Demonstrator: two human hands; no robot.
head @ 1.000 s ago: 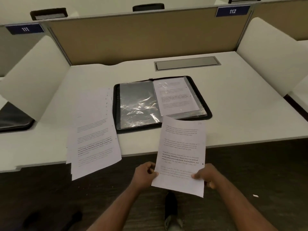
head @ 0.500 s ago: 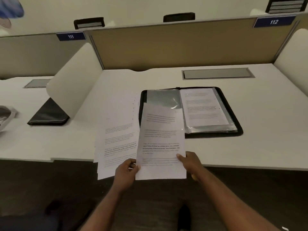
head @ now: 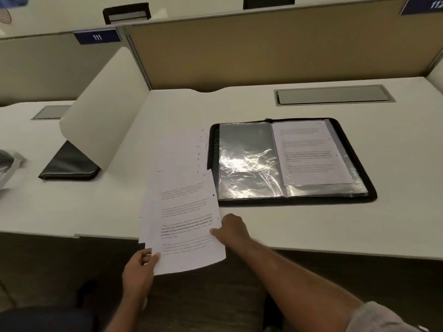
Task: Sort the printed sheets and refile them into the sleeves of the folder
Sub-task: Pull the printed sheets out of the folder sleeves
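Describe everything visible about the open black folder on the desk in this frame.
The folder lies flat and open on the white desk, to the right of the loose paper stack, whose edge meets its left border. It has a black cover that looks like fabric, with a zip-like rim. Its left page is an empty, glossy, crinkled clear sleeve; the right holds a printed sheet over further sleeves. Neither hand touches it.

Sheet stack on desk, left of open folder, overhanging front edge. One sheet in folder's right sleeve
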